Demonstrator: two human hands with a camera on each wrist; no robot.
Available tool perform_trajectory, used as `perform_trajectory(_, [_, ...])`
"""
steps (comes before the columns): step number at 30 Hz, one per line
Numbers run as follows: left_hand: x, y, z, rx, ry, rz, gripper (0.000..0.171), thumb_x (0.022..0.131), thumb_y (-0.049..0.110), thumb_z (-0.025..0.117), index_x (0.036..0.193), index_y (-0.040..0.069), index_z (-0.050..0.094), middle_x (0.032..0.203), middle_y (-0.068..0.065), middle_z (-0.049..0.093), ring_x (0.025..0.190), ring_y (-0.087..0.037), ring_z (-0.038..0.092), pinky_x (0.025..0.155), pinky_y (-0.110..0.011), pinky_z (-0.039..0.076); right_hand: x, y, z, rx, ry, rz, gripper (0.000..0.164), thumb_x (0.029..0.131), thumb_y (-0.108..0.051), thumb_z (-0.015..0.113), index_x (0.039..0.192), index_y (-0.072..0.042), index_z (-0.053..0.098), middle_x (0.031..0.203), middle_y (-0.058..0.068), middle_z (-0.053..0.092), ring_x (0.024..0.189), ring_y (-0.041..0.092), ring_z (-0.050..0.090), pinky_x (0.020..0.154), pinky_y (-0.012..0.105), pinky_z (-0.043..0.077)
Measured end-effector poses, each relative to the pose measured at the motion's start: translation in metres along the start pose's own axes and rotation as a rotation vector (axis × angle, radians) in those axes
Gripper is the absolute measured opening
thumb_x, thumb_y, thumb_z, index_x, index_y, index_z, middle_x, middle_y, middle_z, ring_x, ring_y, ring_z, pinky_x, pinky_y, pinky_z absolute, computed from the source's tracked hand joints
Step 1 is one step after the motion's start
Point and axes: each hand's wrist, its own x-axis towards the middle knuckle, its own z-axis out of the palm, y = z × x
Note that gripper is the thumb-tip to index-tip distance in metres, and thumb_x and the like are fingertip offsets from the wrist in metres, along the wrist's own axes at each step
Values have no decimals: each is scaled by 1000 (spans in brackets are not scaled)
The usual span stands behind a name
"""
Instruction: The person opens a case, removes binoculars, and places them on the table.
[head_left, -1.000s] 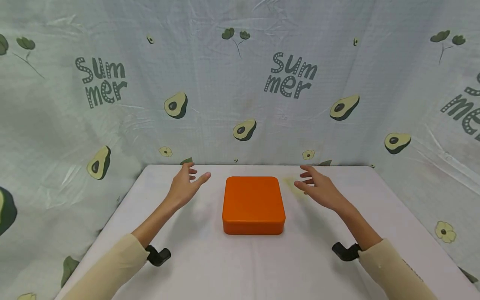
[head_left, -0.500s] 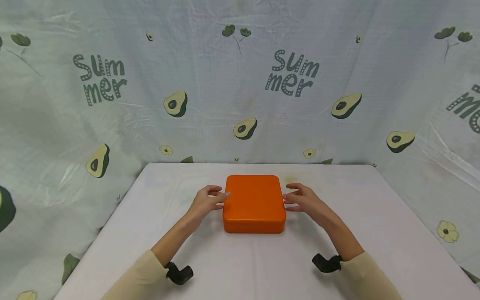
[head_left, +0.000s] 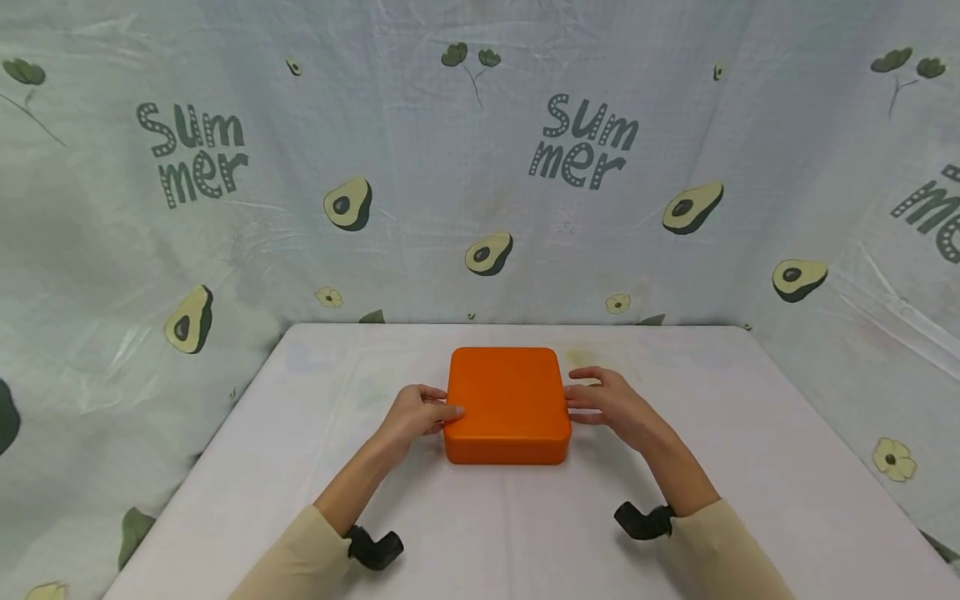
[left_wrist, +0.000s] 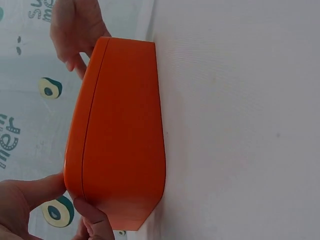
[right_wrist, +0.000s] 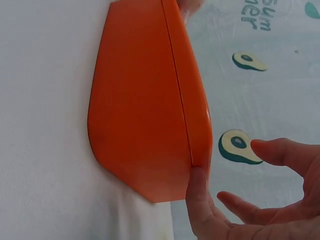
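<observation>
A square orange box (head_left: 504, 396) with rounded corners lies flat on the white table; in the left wrist view a thin seam runs along its side below the lid (left_wrist: 80, 135). My left hand (head_left: 415, 414) pinches the lid's left edge, thumb on the top rim and a fingertip against the side by the seam. On the opposite side, my right hand (head_left: 615, 404) touches the box with its fingers. The right wrist view shows one fingertip of the right hand (right_wrist: 295, 215) at the seam, while its thumb stands off from the lid. The box's inside is hidden.
The white table (head_left: 510, 533) extends around the box on all sides. Behind and beside it hangs a pale curtain (head_left: 420, 150) printed with avocados, flowers and lettering. Each wrist wears a black camera mount, such as the left mount (head_left: 377, 550).
Both hands have come in from either side of the box to its edges. In the last half second the left thumb slid slightly nearer along the lid's rim. The box has stayed put.
</observation>
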Motion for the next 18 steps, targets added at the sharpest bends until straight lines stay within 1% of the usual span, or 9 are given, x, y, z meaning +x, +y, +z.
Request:
perform_trajectory(3, [0, 1, -3, 29, 2, -10, 50, 88, 19, 82, 126, -4, 60, 115, -15, 65, 87, -18, 64, 75, -25, 57, 3, -1, 5, -2, 13, 14, 62, 102, -20, 62, 153, 4, 36, 144, 27, 57, 124, 33, 66, 105, 45, 54])
perform_trajectory(5, [0, 1, -3, 37, -4, -20, 47, 88, 18, 83, 123, -4, 62, 111, -14, 66, 83, -17, 62, 72, -23, 56, 3, 1, 6, -5, 20, 23, 62, 100, -18, 64, 152, 5, 38, 141, 26, 58, 118, 30, 69, 105, 44, 55])
perform_trajectory(10, [-1, 0, -4, 54, -3, -28, 39, 88, 18, 82, 115, -4, 64, 101, -11, 68, 76, -15, 60, 66, -20, 54, -1, 4, 5, 1, 4, 31, 61, 97, -15, 68, 148, 8, 42, 132, 24, 65, 101, 20, 73, 98, 38, 59])
perform_trajectory(15, [-2, 1, -6, 49, -20, -24, 39, 88, 17, 82, 114, -5, 63, 100, -13, 70, 74, -15, 62, 66, -21, 56, -2, 6, 2, 20, -16, 28, 57, 96, -12, 70, 142, 12, 47, 121, 20, 71, 93, 17, 74, 90, 33, 62])
perform_trajectory(18, [-4, 2, -8, 46, -14, -29, 39, 88, 17, 83, 114, -5, 65, 102, -14, 71, 76, -15, 64, 69, -22, 57, -1, 7, 1, 17, -9, 28, 54, 95, -11, 71, 139, 12, 50, 117, 19, 73, 90, 17, 75, 87, 32, 62])
